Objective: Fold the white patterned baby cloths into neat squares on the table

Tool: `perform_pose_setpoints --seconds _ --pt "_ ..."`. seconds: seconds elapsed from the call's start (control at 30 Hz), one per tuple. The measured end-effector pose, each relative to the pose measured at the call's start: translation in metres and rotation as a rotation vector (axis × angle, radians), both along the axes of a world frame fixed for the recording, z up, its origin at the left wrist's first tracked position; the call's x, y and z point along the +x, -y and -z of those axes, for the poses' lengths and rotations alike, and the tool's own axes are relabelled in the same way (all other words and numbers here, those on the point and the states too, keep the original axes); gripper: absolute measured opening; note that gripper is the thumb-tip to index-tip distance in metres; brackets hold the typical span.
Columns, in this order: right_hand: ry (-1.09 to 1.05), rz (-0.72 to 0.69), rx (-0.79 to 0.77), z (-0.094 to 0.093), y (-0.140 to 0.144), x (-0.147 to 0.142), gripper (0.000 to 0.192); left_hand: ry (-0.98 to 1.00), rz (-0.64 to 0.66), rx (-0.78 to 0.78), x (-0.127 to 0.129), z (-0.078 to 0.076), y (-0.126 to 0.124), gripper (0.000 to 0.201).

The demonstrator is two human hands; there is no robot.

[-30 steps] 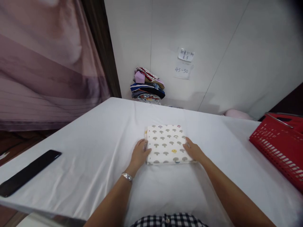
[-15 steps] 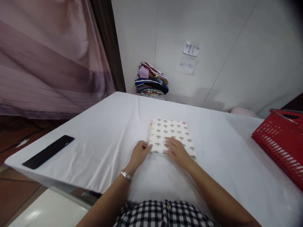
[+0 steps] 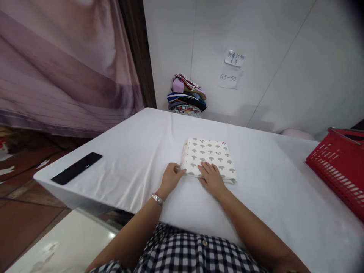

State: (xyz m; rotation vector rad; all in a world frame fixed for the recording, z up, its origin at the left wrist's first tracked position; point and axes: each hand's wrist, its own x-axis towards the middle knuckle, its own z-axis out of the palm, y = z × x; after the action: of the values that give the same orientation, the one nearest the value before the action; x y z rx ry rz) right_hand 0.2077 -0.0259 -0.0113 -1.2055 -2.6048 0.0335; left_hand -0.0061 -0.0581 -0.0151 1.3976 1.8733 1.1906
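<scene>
- We see the folded cloth [image 3: 209,158], white with small mushroom prints, lying flat near the middle of the white table [image 3: 136,151].
- Our left hand [image 3: 171,177] sits at the cloth's near left corner; the fingers curl loosely, with the thumb and fingertips touching the edge. We cannot tell whether they pinch it.
- Our right hand [image 3: 211,177] lies flat and spread on the near part of the cloth, palm down, pressing on it and gripping nothing.
- A metal watch [image 3: 156,198] is on the left wrist.
- A black phone [image 3: 76,168] lies well apart near the table's left edge.
- A red basket [image 3: 338,167] stands at the right edge.
- A stack of folded clothes [image 3: 187,94] sits against the wall beyond the table, below two paper notes [image 3: 231,69].
</scene>
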Motion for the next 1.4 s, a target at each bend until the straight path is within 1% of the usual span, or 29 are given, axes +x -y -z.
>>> perform_pose_setpoints --seconds 0.1,0.23,0.53,0.63,0.73,0.83,0.97,1.07,1.17,1.3,1.4 --pt "-0.021 0.015 0.013 0.001 0.005 0.000 0.048 -0.048 0.037 0.061 0.000 0.001 0.000 0.024" --pt "-0.034 0.025 0.019 0.002 0.010 0.000 0.048 -0.044 0.097 0.119 0.001 0.001 -0.001 0.018" --pt "-0.059 0.023 0.062 0.006 0.012 0.001 0.047 -0.047 0.163 0.151 0.000 0.005 -0.005 0.018" --pt "-0.071 0.019 0.070 0.008 0.012 0.001 0.047 -0.062 0.167 0.158 0.000 0.006 -0.006 0.017" --pt "-0.072 0.026 0.069 0.008 0.012 0.000 0.047 -0.051 0.158 0.153 0.002 0.007 -0.007 0.021" --pt "-0.082 0.037 0.034 0.006 0.014 -0.001 0.048 -0.049 0.141 0.143 0.004 0.008 -0.008 0.025" --pt "-0.181 0.080 -0.085 -0.002 0.008 -0.002 0.044 -0.087 0.135 0.137 0.005 0.007 -0.009 0.024" --pt "-0.285 0.091 -0.178 -0.013 -0.007 -0.006 0.039 -0.114 0.143 0.142 0.005 0.006 -0.008 0.023" --pt "-0.320 0.088 -0.202 -0.026 -0.034 -0.014 0.038 -0.114 0.141 0.144 0.005 0.004 -0.006 0.023" --pt "-0.213 0.138 -0.174 -0.039 -0.081 -0.032 0.038 -0.113 0.139 0.168 0.005 0.003 -0.005 0.025" --pt "-0.154 0.156 -0.169 -0.043 -0.119 -0.050 0.038 -0.109 0.145 0.176 0.004 0.003 -0.006 0.028"
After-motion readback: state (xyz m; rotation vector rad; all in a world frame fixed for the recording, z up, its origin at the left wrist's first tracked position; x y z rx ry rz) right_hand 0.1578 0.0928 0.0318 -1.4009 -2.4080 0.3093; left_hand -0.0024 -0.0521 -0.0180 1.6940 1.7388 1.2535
